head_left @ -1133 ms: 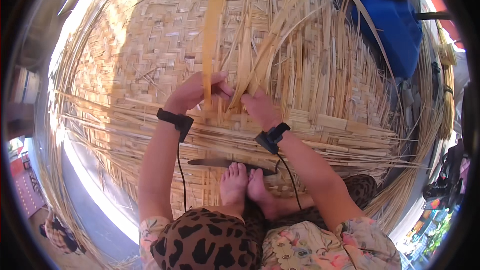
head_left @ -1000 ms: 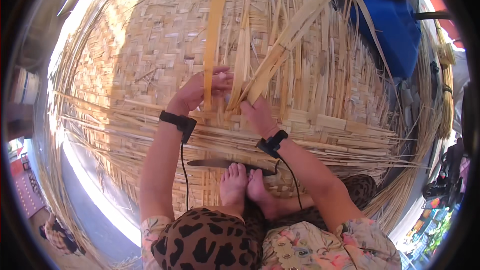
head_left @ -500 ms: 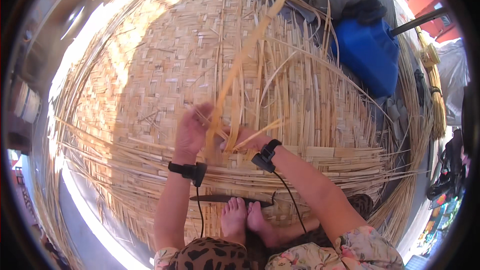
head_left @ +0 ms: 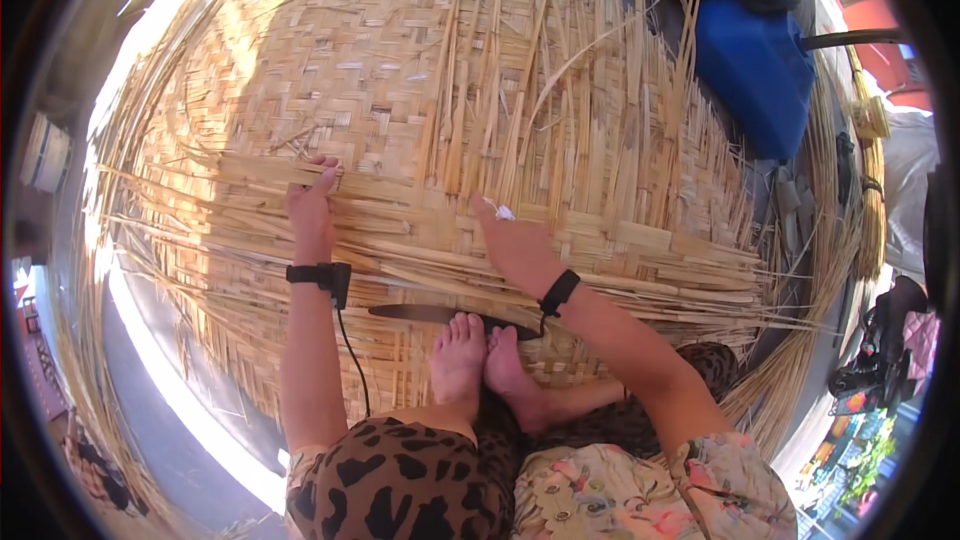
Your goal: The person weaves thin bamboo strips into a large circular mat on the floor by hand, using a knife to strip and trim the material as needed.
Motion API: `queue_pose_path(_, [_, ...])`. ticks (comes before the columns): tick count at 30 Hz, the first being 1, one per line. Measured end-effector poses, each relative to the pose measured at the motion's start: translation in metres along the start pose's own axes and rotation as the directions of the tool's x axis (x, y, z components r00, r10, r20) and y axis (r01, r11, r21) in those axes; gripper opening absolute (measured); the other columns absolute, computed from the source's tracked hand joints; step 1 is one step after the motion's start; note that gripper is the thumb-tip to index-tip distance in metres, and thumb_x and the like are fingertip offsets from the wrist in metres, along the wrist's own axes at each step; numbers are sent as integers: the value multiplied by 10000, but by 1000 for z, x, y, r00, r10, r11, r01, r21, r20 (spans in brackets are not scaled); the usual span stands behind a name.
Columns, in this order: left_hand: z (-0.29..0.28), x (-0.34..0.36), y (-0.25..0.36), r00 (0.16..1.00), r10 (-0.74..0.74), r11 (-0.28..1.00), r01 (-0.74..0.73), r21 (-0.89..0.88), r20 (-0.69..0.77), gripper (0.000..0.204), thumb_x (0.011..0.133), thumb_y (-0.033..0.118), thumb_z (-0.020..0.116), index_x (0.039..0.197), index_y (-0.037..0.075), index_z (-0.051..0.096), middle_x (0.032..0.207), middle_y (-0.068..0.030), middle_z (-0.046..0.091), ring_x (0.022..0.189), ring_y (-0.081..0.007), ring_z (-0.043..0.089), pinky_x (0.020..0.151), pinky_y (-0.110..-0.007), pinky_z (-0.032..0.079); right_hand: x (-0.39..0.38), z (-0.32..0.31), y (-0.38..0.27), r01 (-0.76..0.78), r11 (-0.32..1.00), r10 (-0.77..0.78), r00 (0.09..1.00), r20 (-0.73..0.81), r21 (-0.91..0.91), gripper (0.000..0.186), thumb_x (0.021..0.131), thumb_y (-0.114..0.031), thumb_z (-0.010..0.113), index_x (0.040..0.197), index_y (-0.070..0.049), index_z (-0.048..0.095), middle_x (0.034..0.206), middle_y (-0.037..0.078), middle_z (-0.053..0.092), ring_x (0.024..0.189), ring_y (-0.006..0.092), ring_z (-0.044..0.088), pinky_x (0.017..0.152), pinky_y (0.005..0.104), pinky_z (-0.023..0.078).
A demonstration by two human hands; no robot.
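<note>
The left hand point(head_left: 313, 220) is seen with its fingers bent over a flat strip point(head_left: 255, 172) at the left of the woven mat point(head_left: 340, 70); whether the strip is pinched or only touched cannot be told. The strip is laid crosswise, its long axis running left to right, almost square to the forearm, and is reached more closely by the left hand than by the right. The right hand point(head_left: 522, 252), well apart to the right, is held half curled, its grip hidden (a white patch point(head_left: 503, 212) shows at the fingers), near the lower ends of loose slats point(head_left: 490, 125) pointed away from the body. Nearer the body, a dark blade point(head_left: 415, 312) is laid crosswise by the bare feet point(head_left: 460, 355). Farther out, a blue container point(head_left: 755, 75) is seen beyond the mat's right edge.
</note>
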State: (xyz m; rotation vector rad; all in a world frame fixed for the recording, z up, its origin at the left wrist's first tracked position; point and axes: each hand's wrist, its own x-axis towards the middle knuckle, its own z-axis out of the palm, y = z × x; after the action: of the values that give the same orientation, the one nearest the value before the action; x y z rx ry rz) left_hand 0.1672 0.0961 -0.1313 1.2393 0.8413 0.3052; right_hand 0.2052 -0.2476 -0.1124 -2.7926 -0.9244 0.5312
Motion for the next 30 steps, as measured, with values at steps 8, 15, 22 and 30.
queue_pose_path(8, [-31, -43, 48, 939, 295, 870, -341, 357, 179, 415, 1088, 128, 694, 1484, 26, 620, 1397, -98, 721, 1243, -191, 665, 1006, -349, 551, -18, 4, 13, 33, 997, -25, 993, 111, -72, 762, 1006, -139, 617, 1716, -22, 367, 806, 142, 760, 691, 338, 758, 575, 477, 573])
queue_pose_path(15, [-83, -96, 135, 606, 742, 666, -619, 416, -286, 402, 1151, 249, 633, 1503, 61, 584, 1412, -120, 684, 1309, -232, 630, 1102, -396, 530, 9, -8, 103, -90, 664, 306, 939, -160, 742, 661, 1055, -259, 660, 1627, -12, 438, 1013, 192, 774, 896, 320, 777, 736, 459, 594])
queue_pose_path(22, [8, -117, 35, 925, -182, 878, 1, 478, 333, 250, 1075, 155, 714, 1273, 15, 775, 1089, -64, 798, 993, -135, 761, 788, -278, 590, 76, -59, 139, -197, 113, 549, 829, 105, 974, 659, 1049, -288, 724, 1589, 4, 486, 1152, 60, 722, 1024, 164, 678, 893, 369, 549])
queue_pose_path(30, [137, -17, 28, 741, 70, 754, -478, 451, 667, 269, 1027, 133, 756, 1261, 3, 780, 1054, -114, 813, 979, -186, 767, 844, -337, 588, 46, -100, 107, 278, 385, 286, 871, -400, 880, 383, 1059, -122, 690, 1441, -102, 684, 1317, 40, 699, 1175, 167, 640, 998, 335, 536])
